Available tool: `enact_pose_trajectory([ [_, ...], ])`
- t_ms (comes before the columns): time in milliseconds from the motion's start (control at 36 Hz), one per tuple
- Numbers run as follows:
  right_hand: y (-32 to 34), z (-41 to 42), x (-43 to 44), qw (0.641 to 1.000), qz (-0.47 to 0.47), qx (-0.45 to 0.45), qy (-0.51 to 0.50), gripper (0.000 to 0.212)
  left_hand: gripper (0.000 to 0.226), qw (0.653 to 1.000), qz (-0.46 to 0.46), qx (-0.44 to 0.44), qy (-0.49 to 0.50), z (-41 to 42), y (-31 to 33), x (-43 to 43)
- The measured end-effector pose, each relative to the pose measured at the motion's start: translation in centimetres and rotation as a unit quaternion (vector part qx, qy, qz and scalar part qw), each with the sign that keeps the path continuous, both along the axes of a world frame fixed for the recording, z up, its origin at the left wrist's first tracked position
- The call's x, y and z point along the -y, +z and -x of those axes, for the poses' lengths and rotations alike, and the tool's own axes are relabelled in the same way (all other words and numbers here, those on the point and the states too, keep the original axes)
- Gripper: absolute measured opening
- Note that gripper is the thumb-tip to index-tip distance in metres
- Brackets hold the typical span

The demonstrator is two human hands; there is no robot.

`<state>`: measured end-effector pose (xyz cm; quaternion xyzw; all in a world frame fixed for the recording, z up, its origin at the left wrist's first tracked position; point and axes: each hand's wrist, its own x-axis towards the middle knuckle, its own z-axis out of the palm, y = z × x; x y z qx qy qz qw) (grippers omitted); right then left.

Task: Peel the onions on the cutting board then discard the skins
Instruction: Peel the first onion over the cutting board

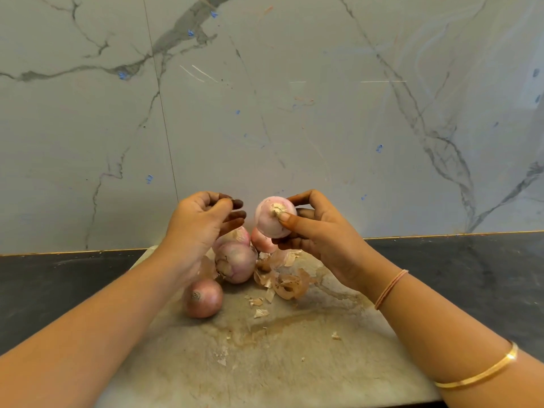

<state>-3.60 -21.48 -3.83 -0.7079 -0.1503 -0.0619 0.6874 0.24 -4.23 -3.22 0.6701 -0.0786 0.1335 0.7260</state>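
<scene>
From my station I see the right hand (318, 231) grasping a peeled onion (275, 219), raised above the far end of the board (294, 363). The thumb is on its root end and the fingers are curled round the back. The left hand (200, 225) hangs just beside it without touching it. Its fingers are curled and the thumb tip is against the forefinger; I cannot tell whether it pinches a scrap or nothing. Below the hands more onions lie on the board: a pale one (262, 240) under the held one, a half-skinned one (235, 262) with another (235, 235) behind it, and an unpeeled one (203, 298) nearest me, partly behind the left forearm. Loose skins (290, 285) lie in a heap right of the cluster, with small flakes scattered over the stained board. The board rests on a dark desk (471, 275) against a marble wall (294, 113). A gold bangle (482, 375) circles the right forearm.
</scene>
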Motion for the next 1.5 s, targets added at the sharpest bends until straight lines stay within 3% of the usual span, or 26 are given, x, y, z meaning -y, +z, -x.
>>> enact_pose_trajectory([
  [111, -0.1, -0.1, -0.1, 1.000, 0.020, 0.009, -0.010, 0.024, 0.010, 0.995, -0.085, 0.048, -0.006, 0.1, -0.4, 0.1],
  [222, -0.2, -0.2, 0.0, 0.999, 0.045, 0.012, -0.025, 0.045, 0.006, 0.975, -0.177, 0.128, -0.038, 1.2, -0.4, 0.4],
  [361, -0.3, -0.1, -0.3, 0.997, 0.070, 0.028, -0.017, 0.032, 0.037, 0.940, -0.292, 0.163, -0.069, 2.1, -0.1, 0.9],
  [611, -0.4, 0.0, -0.4, 0.995, 0.089, 0.045, -0.009, 0.036, 0.008, 0.881, -0.387, 0.272, 0.026, 1.0, -0.8, 0.6],
  [861, -0.1, 0.2, -0.7, 0.995, 0.087, 0.051, 0.007, 0.034, 0.010, 0.862, -0.398, 0.306, 0.068, 0.8, -0.5, 0.7],
  [1028, 0.0, 0.4, -0.8, 0.994, 0.096, 0.046, 0.016, 0.039, 0.010, 0.874, -0.399, 0.264, 0.084, 0.0, -0.2, 0.5],
  [1194, 0.5, 0.6, -0.5, 0.999, 0.018, 0.019, 0.046, 0.033, 0.009, 0.891, -0.376, 0.228, 0.113, -1.1, -0.1, -0.5],
  [1389, 1.1, 0.7, -0.2, 0.999, -0.018, 0.017, 0.026, 0.025, 0.023, 0.905, -0.323, 0.276, 0.030, -0.1, 0.2, -0.4],
  [1500, 1.1, 0.6, -0.2, 1.000, -0.008, 0.019, 0.002, 0.029, 0.018, 0.919, -0.294, 0.258, -0.036, 0.7, -0.1, 0.0],
])
